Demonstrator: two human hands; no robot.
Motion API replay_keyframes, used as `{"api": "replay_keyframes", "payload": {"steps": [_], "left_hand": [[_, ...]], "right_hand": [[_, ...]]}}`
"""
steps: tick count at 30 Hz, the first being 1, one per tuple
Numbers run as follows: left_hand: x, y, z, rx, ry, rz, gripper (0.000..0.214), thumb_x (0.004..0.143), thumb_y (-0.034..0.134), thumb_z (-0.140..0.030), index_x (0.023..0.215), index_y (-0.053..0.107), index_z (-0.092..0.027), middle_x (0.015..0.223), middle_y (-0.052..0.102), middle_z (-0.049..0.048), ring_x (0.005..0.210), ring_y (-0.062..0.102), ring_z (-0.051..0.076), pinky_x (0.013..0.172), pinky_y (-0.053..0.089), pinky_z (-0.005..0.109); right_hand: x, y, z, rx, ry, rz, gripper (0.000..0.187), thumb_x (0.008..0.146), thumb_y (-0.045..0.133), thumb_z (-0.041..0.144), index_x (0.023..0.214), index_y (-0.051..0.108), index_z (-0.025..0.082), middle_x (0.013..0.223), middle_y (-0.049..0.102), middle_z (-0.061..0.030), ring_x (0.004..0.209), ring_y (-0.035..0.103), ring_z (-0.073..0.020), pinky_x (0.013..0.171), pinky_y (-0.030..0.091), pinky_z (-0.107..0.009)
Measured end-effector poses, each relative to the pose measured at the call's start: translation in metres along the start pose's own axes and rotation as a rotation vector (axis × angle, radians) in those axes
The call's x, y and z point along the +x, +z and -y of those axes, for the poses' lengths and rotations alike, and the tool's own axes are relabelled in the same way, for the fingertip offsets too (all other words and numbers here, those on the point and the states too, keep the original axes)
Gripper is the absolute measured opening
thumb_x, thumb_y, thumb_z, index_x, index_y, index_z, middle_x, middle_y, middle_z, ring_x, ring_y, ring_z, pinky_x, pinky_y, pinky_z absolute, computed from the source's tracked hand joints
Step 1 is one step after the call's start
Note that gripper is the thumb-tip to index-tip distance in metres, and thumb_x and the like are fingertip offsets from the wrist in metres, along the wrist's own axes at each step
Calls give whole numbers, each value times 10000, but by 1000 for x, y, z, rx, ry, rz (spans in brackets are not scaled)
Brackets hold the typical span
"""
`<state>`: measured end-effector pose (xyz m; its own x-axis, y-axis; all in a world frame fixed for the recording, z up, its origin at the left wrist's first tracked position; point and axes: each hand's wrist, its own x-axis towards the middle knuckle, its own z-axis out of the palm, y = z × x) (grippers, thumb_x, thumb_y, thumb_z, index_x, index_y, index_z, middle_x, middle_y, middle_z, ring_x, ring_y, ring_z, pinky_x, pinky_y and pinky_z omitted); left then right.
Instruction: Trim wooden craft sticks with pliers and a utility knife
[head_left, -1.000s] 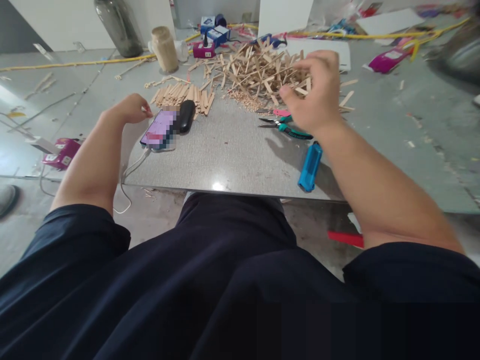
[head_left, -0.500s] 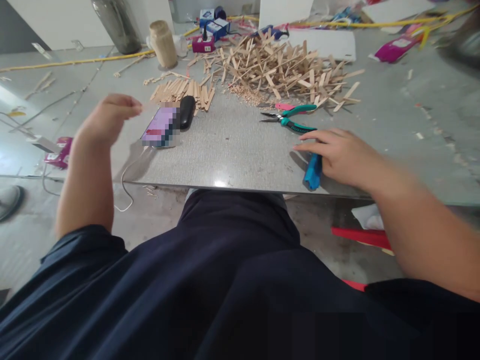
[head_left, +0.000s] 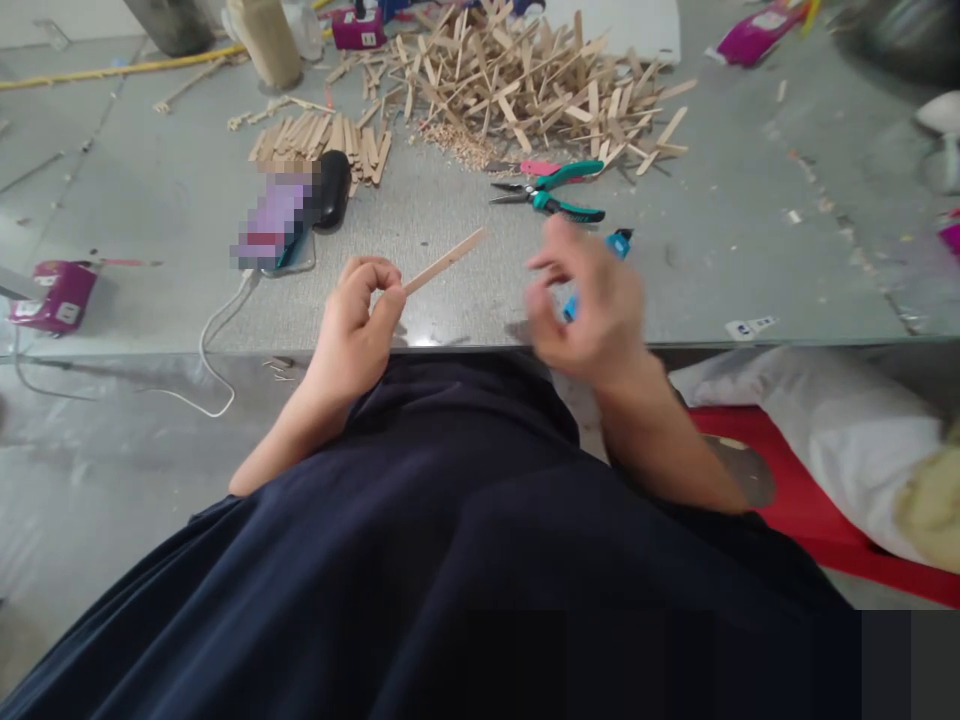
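Observation:
My left hand (head_left: 360, 320) is near the table's front edge, thumb and fingers pinching one end of a flat wooden craft stick (head_left: 446, 262). The stick points up and right towards my right hand (head_left: 589, 300), apart from it. Blurred by motion, my right hand curls its fingers around a blue tool (head_left: 619, 243); most of the tool is hidden, so its exact kind is unclear. Just beyond lie needle-nose pliers (head_left: 551, 192) with green handles, jaws pointing left, and a pink-handled tool (head_left: 553, 169) partly beneath them.
A large heap of craft sticks (head_left: 517, 85) lies at the back, with a neater row of sticks (head_left: 322, 137) to its left. A phone (head_left: 277, 215) on a white cable and a black case (head_left: 332, 190) sit at left. At right is a red seat (head_left: 795, 500) below the table.
My left hand has come in from the left and now holds a craft stick. My right hand has moved left and curled around the blue tool. The view has shifted down and right.

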<state>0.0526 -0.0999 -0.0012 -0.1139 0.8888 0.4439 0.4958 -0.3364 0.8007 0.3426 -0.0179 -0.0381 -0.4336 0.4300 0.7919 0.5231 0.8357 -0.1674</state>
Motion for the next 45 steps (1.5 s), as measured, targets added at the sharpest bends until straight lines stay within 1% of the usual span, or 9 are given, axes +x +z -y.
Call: {"api": "replay_keyframes", "payload": {"steps": [3,5,9,13,19,26,36,42,45], "left_hand": [[-8,5,-9,-76,-26,17,182,1077,576,-270,895,587,-266,1005,662,52,971,649,212,939,540,409],[-11,4,-12,-78,-36,25,189,1094,579,-273,905,580,-269,999,641,46,968,637,210,940,539,404],[-12,8,-5,-43,-69,-26,184,1066,567,-247,884,548,-266,1025,652,58,1037,651,227,1023,530,427],[-10,17,4,-6,-74,-67,172,1025,580,-245,856,553,-261,1031,672,65,1048,647,236,1030,508,441],[-20,19,-15,-193,-140,202,196,1073,566,-286,878,570,-263,1149,718,68,1177,685,242,1148,554,440],[-27,19,-25,-280,-195,329,163,1079,543,-319,943,618,-268,1235,739,76,1285,710,279,1265,547,509],[-31,18,-17,-173,-127,215,180,1072,568,-262,895,595,-268,1291,759,90,1370,716,274,1284,573,539],[-31,25,-5,-77,-111,122,168,1066,590,-261,898,608,-269,1308,764,111,1346,712,282,1236,547,554],[-27,30,5,64,-108,27,131,1037,610,-199,936,625,-280,1367,771,92,1373,683,305,1273,473,630]], "right_hand": [[10,36,48,-47,-43,211,602,1084,541,334,1652,616,518,1316,863,-12,903,778,-233,829,619,-427],[16,46,62,-78,77,282,589,1091,529,389,1661,637,490,1319,864,-33,948,790,-250,877,633,-441],[22,36,52,-159,422,143,748,1089,490,531,1799,486,298,1354,848,-135,889,784,-299,914,674,-526],[14,23,33,-14,453,29,542,1127,466,573,1553,689,322,1296,845,-118,943,795,-288,978,682,-526],[8,26,54,747,554,-157,439,1038,759,733,1336,739,411,931,801,32,632,699,-162,578,618,-336],[22,13,83,839,687,-229,473,984,789,828,1027,800,357,724,718,26,548,670,-179,515,640,-387],[9,33,80,773,669,-145,489,979,831,762,1289,728,399,944,795,6,736,759,-211,658,689,-402],[1,51,61,799,649,-193,424,1046,745,726,1360,711,442,917,803,26,687,733,-213,634,650,-413],[1,47,47,628,605,-247,372,1085,713,654,1375,695,423,890,773,24,685,705,-212,692,653,-422]]}}
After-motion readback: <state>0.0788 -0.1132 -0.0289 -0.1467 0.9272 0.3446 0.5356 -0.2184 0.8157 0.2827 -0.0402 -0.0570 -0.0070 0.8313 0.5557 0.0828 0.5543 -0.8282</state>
